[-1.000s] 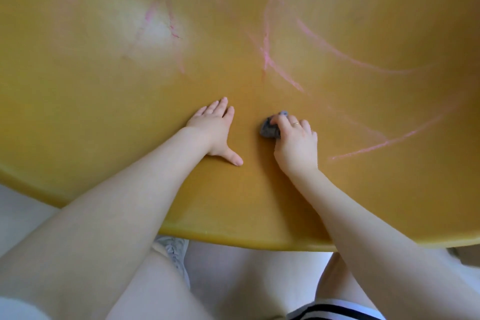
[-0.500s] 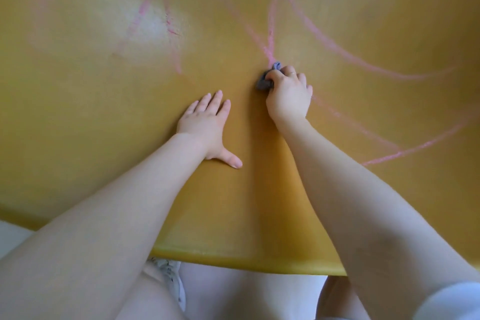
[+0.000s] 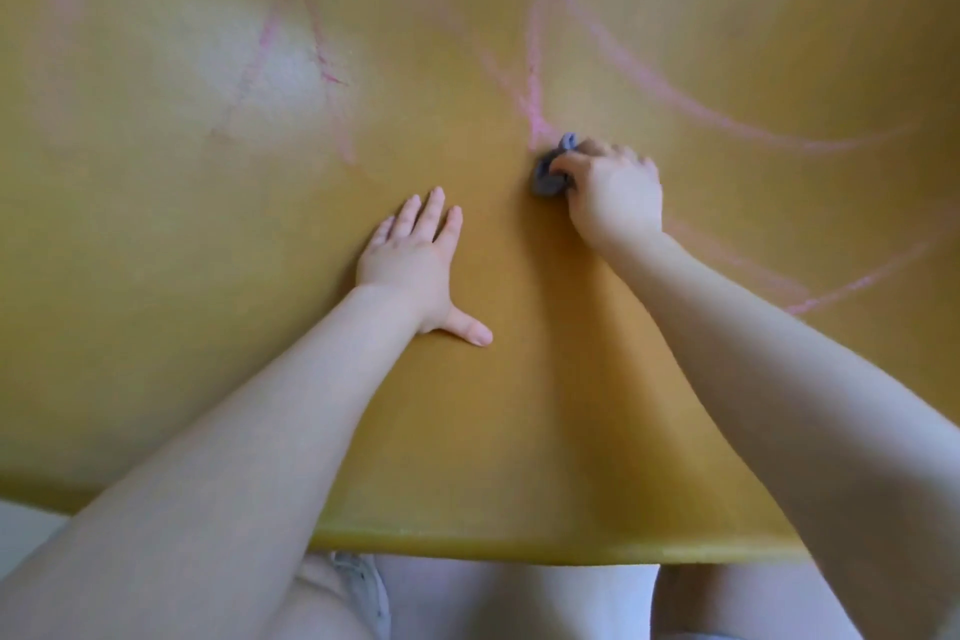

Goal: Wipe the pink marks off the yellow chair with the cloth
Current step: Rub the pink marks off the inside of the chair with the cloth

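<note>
The yellow chair [image 3: 156, 307] fills the view, its seat streaked with pink marks. One looping pink mark [image 3: 535, 114] runs down the middle, a long curve [image 3: 727, 122] sweeps to the right, and fainter strokes [image 3: 332, 73] cross a shiny patch on the left. My right hand [image 3: 615, 195] grips a small bunched grey-blue cloth [image 3: 549, 177] and presses it on the seat at the lower end of the looping mark. My left hand [image 3: 415, 260] lies flat on the seat, fingers straight and thumb spread, to the left of the cloth.
The chair's front edge [image 3: 467, 543] runs across the bottom of the view. Below it are my legs, a pale shoe [image 3: 358, 582] and a light floor [image 3: 26, 525]. More pink lines [image 3: 852, 286] lie on the right part of the seat.
My right hand slid the cloth away from me up the seat to the looping mark, then shifted slightly back. My left hand stayed flat in place.
</note>
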A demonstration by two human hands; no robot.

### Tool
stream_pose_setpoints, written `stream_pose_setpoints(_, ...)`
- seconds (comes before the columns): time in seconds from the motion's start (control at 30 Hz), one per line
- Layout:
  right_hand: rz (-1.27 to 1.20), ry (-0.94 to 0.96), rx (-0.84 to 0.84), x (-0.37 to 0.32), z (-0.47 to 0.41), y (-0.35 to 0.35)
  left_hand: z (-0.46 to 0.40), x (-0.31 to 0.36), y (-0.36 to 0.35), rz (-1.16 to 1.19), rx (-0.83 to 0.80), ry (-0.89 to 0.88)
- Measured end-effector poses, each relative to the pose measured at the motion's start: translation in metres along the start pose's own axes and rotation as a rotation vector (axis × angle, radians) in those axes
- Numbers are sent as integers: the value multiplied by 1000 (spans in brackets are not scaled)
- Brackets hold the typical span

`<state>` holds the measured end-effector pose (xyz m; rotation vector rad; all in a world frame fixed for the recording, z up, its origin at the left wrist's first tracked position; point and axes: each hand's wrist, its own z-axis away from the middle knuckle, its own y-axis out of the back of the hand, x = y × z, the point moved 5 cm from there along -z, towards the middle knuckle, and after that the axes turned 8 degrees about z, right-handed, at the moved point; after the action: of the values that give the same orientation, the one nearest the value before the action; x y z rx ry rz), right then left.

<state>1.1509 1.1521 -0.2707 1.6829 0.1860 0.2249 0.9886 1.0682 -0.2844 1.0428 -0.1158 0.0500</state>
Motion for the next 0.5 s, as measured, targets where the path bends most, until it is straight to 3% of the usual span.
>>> stream_pose_setpoints(0.1,-24,-53,-15,-2,-3,-1,-1,0,0,-4,-18,22)
stream_pose_setpoints(0.3,-162,245,-50,-29,109,16,1,3,4,-37,-11,22)
stream_pose_setpoints(0.4,-119,367,-72,-29,142,23,5,6,8,-22,-6,23)
stream_pose_setpoints(0.5,-2,344,-93,-11,114,19,11,13,8,-35,-1,14)
